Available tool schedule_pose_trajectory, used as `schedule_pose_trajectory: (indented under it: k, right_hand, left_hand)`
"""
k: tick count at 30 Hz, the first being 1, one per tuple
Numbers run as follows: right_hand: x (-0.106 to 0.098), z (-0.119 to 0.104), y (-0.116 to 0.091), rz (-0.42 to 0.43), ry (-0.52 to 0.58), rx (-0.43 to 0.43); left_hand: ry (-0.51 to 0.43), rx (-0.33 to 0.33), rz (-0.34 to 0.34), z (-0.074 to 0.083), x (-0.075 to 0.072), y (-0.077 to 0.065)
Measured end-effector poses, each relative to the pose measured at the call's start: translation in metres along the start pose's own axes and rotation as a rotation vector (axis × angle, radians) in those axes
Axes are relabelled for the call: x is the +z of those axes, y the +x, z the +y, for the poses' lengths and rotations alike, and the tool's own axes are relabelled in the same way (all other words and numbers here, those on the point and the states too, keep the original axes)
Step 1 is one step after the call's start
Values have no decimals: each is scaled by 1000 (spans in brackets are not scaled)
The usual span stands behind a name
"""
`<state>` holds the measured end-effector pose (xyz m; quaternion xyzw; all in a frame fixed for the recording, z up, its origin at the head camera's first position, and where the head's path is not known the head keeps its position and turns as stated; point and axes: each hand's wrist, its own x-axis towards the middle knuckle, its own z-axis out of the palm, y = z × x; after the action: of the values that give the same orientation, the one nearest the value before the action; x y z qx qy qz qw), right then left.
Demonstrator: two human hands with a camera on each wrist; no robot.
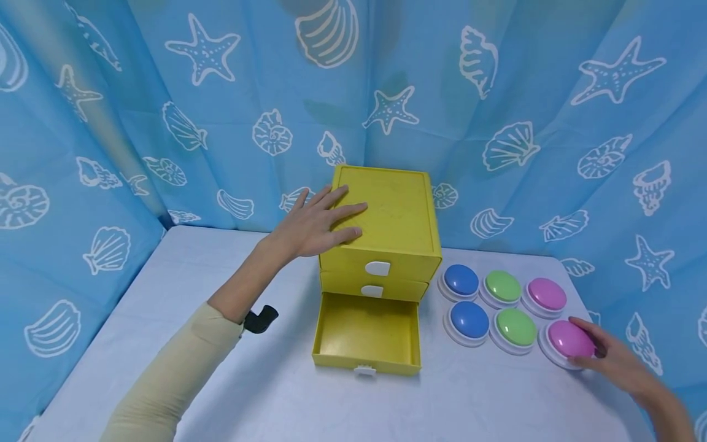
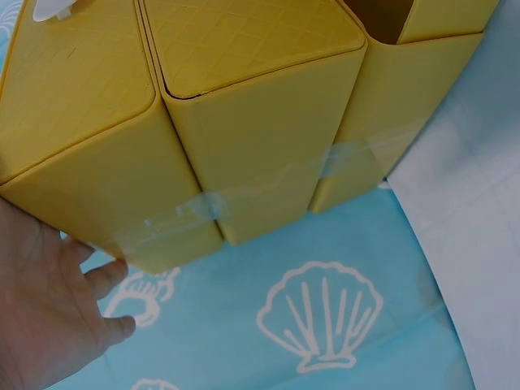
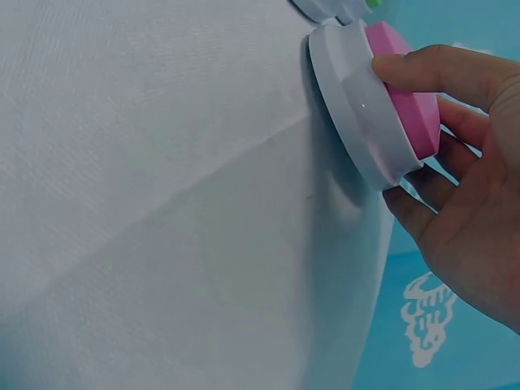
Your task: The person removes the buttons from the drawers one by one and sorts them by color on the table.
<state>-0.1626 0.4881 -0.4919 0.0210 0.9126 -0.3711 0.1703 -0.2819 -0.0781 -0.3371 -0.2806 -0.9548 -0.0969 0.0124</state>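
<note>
My left hand [image 1: 315, 224] rests with spread fingers on the top left of a yellow drawer cabinet [image 1: 392, 209]. In the left wrist view its fingers [image 2: 106, 280] lie along the cabinet's edge. The bottom drawer [image 1: 367, 331] is pulled out and holds nothing, while the two drawers above it are closed. At the right, my right hand [image 1: 613, 362] grips a pink push button [image 1: 571, 339] with a white round base. Thumb and fingers sit on opposite sides of it, and in the right wrist view the base [image 3: 357, 106] stands tilted against the cloth.
Beside the cabinet are two blue buttons [image 1: 469, 319], two green buttons [image 1: 516, 326] and another pink button [image 1: 547, 294], in two rows. A white cloth [image 1: 265, 380] covers the table. Blue shell-patterned curtains [image 1: 431, 55] hang behind and at the sides.
</note>
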Motion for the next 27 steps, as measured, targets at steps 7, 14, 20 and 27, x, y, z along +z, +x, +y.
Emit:
schedule_pose_trajectory:
  k: [7,14,20,27]
  right_hand:
    - [4,4,2,11,56,-25]
    - [5,6,5,-4,69,4]
    - [7,1,7,-1,56,32]
    - [7,0,7,11,52,7]
  left_hand:
    - [0,4,-1,1,0,0]
    - [5,7,-2,1,0,0]
    - [4,9,4,2,0,1]
    - [15,6,4,1,1,0]
